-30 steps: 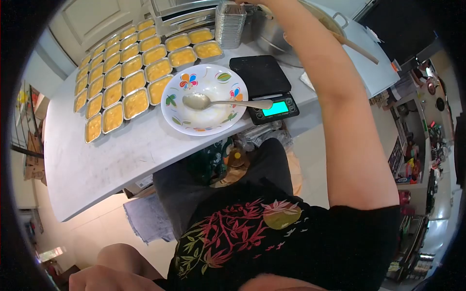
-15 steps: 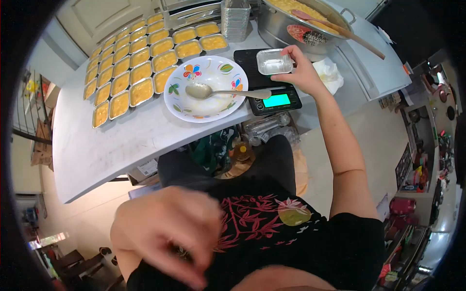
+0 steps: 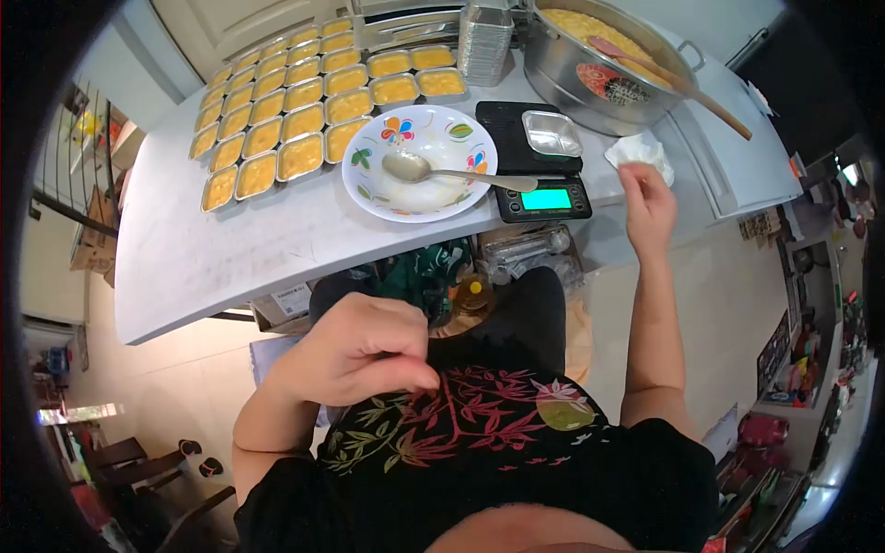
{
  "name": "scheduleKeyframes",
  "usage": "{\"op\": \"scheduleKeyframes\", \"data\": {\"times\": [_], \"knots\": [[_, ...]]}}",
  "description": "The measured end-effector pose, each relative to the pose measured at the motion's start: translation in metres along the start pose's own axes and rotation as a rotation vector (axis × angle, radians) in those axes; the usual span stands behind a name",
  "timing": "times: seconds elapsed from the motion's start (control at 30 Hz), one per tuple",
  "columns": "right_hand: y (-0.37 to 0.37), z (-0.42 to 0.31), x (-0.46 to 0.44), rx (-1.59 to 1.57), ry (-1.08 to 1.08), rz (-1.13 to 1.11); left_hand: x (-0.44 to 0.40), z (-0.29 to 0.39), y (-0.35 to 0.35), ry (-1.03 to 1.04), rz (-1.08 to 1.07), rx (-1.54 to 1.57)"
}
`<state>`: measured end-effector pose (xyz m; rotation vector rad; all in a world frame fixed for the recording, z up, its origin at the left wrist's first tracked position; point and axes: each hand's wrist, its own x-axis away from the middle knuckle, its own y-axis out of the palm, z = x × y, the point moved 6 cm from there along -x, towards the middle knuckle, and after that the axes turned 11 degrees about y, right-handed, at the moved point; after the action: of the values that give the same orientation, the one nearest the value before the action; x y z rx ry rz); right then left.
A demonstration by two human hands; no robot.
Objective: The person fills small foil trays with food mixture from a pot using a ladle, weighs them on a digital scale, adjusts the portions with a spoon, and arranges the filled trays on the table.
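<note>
My right hand (image 3: 651, 207) is in front of the crumpled white tissue (image 3: 643, 157), fingers loosely bent and slightly apart, with nothing seen in them. Its fingertips overlap the tissue's near edge; whether they touch I cannot tell. Left of it, an empty foil tray (image 3: 552, 135) rests on the black digital scale (image 3: 546, 199), whose display glows green. Closed in front of my chest, my left hand (image 3: 369, 346) shows nothing in its curled fingers. A metal spoon (image 3: 407, 167) lies in the flowered white bowl (image 3: 419, 205), its handle reaching over the rim towards the scale.
Rows of foil trays with yellow filling (image 3: 300, 158) cover the left and back of the white table (image 3: 221, 267). Behind the scale are a stack of foil trays (image 3: 485, 46) and a large metal pot (image 3: 590, 92) of yellow mixture, with a wooden spoon (image 3: 687, 88) across it.
My right hand has let go of the foil tray, leaving it on the scale, and moved right towards the tissue. My left hand has moved up and forward, towards the table. The view has shifted slightly.
</note>
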<state>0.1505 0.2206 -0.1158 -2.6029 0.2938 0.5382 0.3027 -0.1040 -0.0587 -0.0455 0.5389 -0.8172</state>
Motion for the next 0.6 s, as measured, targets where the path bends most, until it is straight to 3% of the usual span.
{"op": "scheduleKeyframes", "data": {"times": [0.1, 0.17, 0.3, 0.4, 0.5, 0.6], "knots": [[-0.015, -0.011, 0.021, 0.066, 0.095, 0.063, -0.016, 0.032, -0.004, 0.113, 0.401, 0.029], [-0.014, -0.018, 0.033, 0.141, -0.001, 0.14, -0.028, 0.058, -0.003, 0.209, 0.468, 0.107], [-0.004, -0.031, 0.052, 0.138, -0.031, 0.238, -0.054, 0.101, 0.004, 0.327, 0.218, 0.402], [-0.008, -0.033, 0.062, 0.275, -0.197, 0.252, -0.065, 0.107, 0.008, 0.308, 0.163, 0.473], [-0.019, -0.028, 0.067, 0.278, -0.205, 0.265, -0.071, 0.104, 0.014, 0.272, 0.128, 0.507], [-0.028, -0.019, 0.07, 0.203, -0.065, 0.292, -0.076, 0.102, 0.019, 0.252, 0.094, 0.524]]}}
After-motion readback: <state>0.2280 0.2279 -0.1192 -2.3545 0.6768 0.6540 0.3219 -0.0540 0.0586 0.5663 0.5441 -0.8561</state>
